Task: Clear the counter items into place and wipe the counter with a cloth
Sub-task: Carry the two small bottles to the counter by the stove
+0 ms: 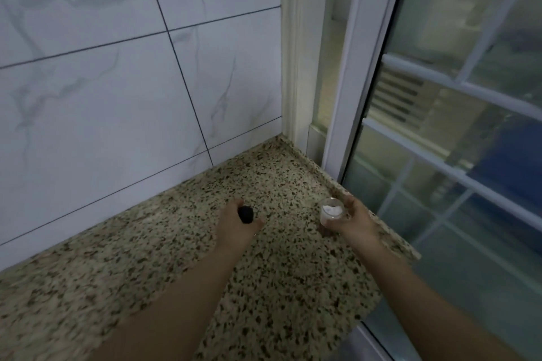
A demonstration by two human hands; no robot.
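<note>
Gripping a small black lid in left hand, a clear jar of white powder in right hand, both above speckled granite counter near window.

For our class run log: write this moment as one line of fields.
left hand: grips small black object | right hand: holds clear jar with white contents | speckled granite counter: no cloth visible | stage: clearing items

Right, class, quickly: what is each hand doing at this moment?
Left hand: closed on a small black object.
Right hand: closed on a small clear jar with white contents.
</note>
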